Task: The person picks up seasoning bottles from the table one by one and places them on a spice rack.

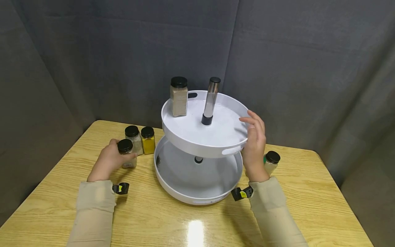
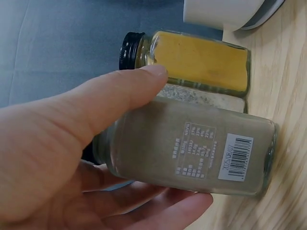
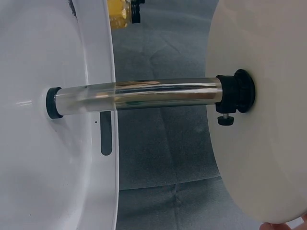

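Observation:
My left hand (image 1: 109, 157) grips a square glass spice jar (image 2: 158, 143) of grey-brown powder, thumb on one side and fingers on the other. The jar is upright, its base close to the tabletop. Right beside it are a jar of speckled pale seasoning (image 1: 137, 144) and a jar of yellow powder (image 1: 148, 144), both black-lidded. At the right side of a white two-tier round tray, my right hand (image 1: 255, 147) holds the rim of the upper tier (image 1: 191, 147), fingers over the edge. A tall jar of beige powder (image 1: 179, 101) stands on that tier.
The lower tier (image 1: 172, 196) sits on the wooden table (image 1: 148, 219), with dark specks at its left inside wall. A metal post (image 3: 163, 93) with a black collar links the tiers. Another black-lidded jar (image 1: 271, 161) stands behind my right wrist. Grey curtain (image 1: 123, 51) hangs behind.

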